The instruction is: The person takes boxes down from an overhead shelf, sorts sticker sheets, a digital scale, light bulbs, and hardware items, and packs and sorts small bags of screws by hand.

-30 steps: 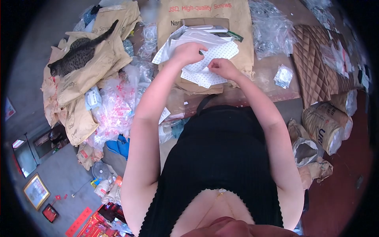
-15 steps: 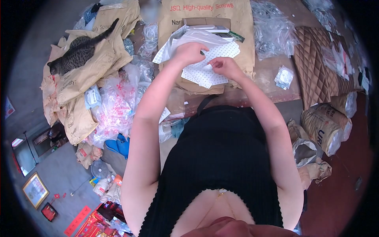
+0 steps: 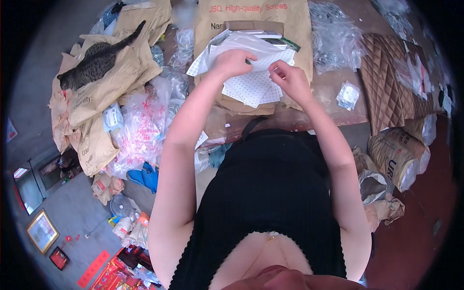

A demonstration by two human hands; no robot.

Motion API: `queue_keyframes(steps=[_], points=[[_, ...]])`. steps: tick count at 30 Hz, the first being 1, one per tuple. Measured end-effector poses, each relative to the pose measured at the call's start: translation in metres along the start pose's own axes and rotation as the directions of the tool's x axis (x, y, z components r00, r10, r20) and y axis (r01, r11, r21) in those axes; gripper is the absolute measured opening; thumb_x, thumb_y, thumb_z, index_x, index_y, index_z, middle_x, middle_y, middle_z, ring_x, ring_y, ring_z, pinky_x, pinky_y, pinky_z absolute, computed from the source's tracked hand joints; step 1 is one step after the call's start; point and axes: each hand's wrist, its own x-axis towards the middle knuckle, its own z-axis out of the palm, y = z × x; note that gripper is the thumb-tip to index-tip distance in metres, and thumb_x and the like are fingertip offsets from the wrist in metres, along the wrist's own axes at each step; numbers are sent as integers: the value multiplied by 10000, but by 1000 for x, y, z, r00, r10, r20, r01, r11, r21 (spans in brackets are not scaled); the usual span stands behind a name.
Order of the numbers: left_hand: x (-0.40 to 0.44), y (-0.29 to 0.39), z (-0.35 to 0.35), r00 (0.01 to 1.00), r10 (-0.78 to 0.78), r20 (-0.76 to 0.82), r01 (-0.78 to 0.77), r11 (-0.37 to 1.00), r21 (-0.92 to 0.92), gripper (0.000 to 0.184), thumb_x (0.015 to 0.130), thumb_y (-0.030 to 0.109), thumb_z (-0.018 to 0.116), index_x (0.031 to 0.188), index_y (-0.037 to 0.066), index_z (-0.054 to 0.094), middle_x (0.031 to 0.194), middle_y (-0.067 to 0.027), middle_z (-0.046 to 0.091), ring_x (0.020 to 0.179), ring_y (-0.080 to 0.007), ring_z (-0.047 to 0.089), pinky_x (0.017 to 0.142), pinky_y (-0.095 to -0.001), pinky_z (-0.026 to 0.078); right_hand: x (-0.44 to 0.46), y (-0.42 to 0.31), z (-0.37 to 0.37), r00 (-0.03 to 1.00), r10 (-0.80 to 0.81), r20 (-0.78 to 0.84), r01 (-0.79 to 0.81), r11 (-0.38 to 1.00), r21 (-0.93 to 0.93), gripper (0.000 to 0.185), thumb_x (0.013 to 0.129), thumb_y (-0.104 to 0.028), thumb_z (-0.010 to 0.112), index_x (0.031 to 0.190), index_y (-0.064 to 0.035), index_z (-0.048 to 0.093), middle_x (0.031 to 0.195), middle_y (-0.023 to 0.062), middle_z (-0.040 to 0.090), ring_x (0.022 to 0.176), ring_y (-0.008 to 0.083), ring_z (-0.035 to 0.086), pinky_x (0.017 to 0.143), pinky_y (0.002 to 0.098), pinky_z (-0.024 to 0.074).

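White sheets (image 3: 253, 88) printed with rows of small dark marks lie fanned out in front of me, with a crumpled translucent plastic wrap (image 3: 241, 42) over their far part. My left hand (image 3: 233, 64) rests on the wrap and sheets, its fingers curled inward. A small dark bit shows by its fingertips; what it grips is mostly hidden. To its right, my right hand (image 3: 292, 81) hovers at the sheets' right edge, thumb and fingertips pinched together. Anything between them is too small to make out. Behind the wrap sits an open cardboard box (image 3: 255, 26) with pale flat items.
A brown paper sack (image 3: 298, 36) lies under the box. Clear bags of metal parts (image 3: 333, 41) are to the right, near a small clear packet (image 3: 348, 95) and a brown quilted cover (image 3: 384, 82). A tabby cat (image 3: 94, 65) lies on paper sacks at left.
My right hand has moved right and slightly up, away from the middle of the printed sheets, still pinched. My left hand has stayed nearly in place.
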Motion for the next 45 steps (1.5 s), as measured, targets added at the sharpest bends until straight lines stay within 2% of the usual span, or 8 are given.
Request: queue_keyframes(steps=[4,15,21,23,25,32,41,45], points=[[0,1,-5,999,-30,13,31,998,-56,366,753,246,623,1107,244,715,1064,-77,701,1005,-254,654,882,-367,513,-19,-5,-14,995,-97,27,98,994,-44,112,869,-85,644,969,-36,633,825,101,705,744,139,701,663,285,560],[0,1,-6,994,-89,61,97,982,-162,360,763,246,628,1113,230,714,1038,-76,706,964,-228,664,849,-351,518,-89,51,-34,972,226,71,-220,972,-88,105,851,-59,657,947,-19,644,842,96,707,782,165,698,701,283,561],[2,-3,1,998,-51,-35,43,981,-188,399,754,216,622,1146,224,698,1047,-55,708,966,-227,662,857,-344,513,-101,60,-34,979,196,55,-198,980,25,128,823,-91,664,926,-19,641,818,124,705,755,220,704,693,316,545],[0,-4,2,994,5,-108,-26,979,-201,438,791,161,591,1222,190,661,1036,-45,708,635,-124,636,667,-286,527,-107,60,-44,971,207,119,-209,978,6,129,822,-73,662,934,-14,639,818,114,700,748,198,694,694,305,542],[-2,-4,2,995,-13,-100,-7,981,-196,451,791,159,596,1236,200,650,1067,-42,702,686,-139,649,702,-294,529,-116,67,-55,959,213,189,-214,977,-14,131,821,-55,659,942,-9,638,818,104,696,742,176,685,695,294,539],[-4,0,7,981,-35,-192,8,991,-135,464,768,173,627,1225,252,641,1106,-26,689,967,-234,659,842,-350,513,-149,86,-91,944,326,-52,-330,922,-205,129,783,-67,649,905,-27,632,773,145,672,718,253,681,658,345,526],[-4,2,5,985,-50,-168,32,993,-110,473,790,162,626,1252,264,624,1098,-16,699,956,-215,657,848,-338,508,-172,96,-100,904,403,-142,-426,880,-211,112,805,-56,642,906,-10,650,794,128,688,739,204,691,695,307,537],[-6,2,5,983,-44,-177,27,995,-96,476,791,164,626,1256,261,621,1098,-18,699,956,-215,658,850,-338,508,-170,95,-101,922,322,-214,-387,775,-500,207,801,-30,614,1007,-43,636,808,142,674,743,298,672,683,371,530]])
